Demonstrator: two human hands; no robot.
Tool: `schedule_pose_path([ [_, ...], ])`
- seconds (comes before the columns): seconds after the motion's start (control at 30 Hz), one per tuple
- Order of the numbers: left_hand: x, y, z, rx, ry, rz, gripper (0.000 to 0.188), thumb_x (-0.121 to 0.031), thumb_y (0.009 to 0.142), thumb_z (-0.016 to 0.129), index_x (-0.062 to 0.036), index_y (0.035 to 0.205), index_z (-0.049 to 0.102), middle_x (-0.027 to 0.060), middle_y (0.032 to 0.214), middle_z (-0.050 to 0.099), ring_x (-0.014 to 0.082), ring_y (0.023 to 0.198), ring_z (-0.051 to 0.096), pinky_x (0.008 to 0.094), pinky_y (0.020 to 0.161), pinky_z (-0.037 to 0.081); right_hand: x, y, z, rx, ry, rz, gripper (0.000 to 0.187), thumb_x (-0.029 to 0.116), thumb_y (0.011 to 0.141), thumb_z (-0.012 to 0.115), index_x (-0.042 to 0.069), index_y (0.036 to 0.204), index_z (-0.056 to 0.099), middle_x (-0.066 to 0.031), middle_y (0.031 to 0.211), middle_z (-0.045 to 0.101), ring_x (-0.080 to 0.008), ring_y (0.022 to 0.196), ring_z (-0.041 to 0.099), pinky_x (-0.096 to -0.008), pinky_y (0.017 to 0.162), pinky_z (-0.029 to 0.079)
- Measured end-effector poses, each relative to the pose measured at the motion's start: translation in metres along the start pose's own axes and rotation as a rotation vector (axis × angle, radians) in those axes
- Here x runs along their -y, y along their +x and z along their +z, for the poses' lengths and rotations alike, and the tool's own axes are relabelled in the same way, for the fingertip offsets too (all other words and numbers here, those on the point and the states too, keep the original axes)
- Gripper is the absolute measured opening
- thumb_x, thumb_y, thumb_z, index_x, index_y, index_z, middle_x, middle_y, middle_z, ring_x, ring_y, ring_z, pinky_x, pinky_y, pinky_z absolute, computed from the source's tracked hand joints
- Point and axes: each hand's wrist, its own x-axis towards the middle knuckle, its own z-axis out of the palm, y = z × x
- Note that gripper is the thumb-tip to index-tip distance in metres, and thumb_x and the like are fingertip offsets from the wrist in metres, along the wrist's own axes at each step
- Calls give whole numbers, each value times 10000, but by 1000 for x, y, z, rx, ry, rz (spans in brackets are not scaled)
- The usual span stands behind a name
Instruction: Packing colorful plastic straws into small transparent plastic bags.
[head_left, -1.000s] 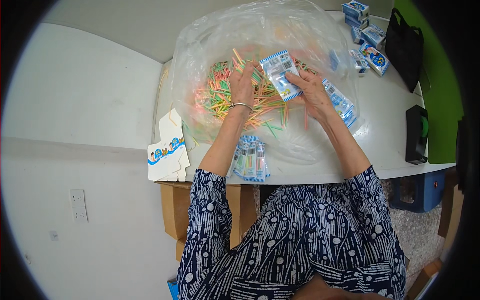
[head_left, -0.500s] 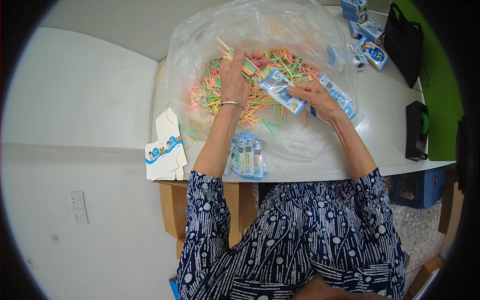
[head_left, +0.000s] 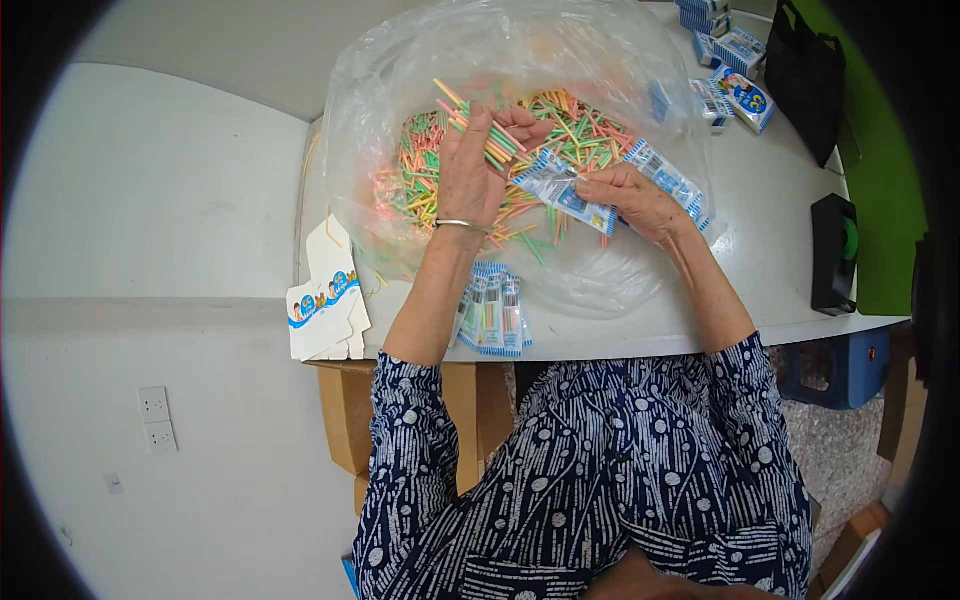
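Note:
My left hand, with a bracelet at its wrist, is closed around a small bundle of thin pastel sticks in pink, green and yellow. My right hand pinches a clear packet with blue-and-white printing. The packet's far left end is close to the lower ends of the bundled sticks; whether any stick is inside it I cannot tell. More flat packets lie beyond my right hand, partly covered by it. Below both hands, a heap of loose sticks lies in a large clear plastic bag.
Filled packets lie fanned near the table's front edge. White printed card pieces rest at the left corner. Small boxes, a black bag and a black tape dispenser stand on the right. A blue stool is below.
My left hand's fingers and the bundle have shifted slightly toward the packet. My right hand still holds the packet in nearly the same place; the view has moved a little.

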Motion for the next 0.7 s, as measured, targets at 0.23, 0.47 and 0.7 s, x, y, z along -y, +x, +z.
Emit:
schedule_pose_path([
  [0.23, -6, -5, -7, 34, -63, -60, 290, -287, 959, 523, 0, 970, 560, 196, 1007, 638, 357, 1022, 627, 438, 885, 533, -1, -2, -1, 34, -45, 11, 256, 211, 902, 628, -24, 985, 687, -5, 855, 666, -32, 756, 565, -176, 688, 440],
  [0.47, -2, -17, 16, -24, 136, -178, 434, -343, 977, 477, 74, 947, 589, 182, 962, 644, 267, 927, 664, 348, 793, 557, -1, -2, 3, 34, -67, -26, 291, 230, 900, 635, -23, 1037, 681, -2, 864, 673, -37, 755, 571, -183, 684, 458],
  [0.7, 12, -24, 25, -22, 261, -77, 435, -369, 985, 458, 42, 983, 600, 118, 936, 638, 165, 885, 648, 288, 741, 537, -6, -2, -1, 13, -85, -29, 318, 268, 912, 613, -13, 1046, 676, -8, 864, 664, -43, 723, 579, -210, 503, 475],
])
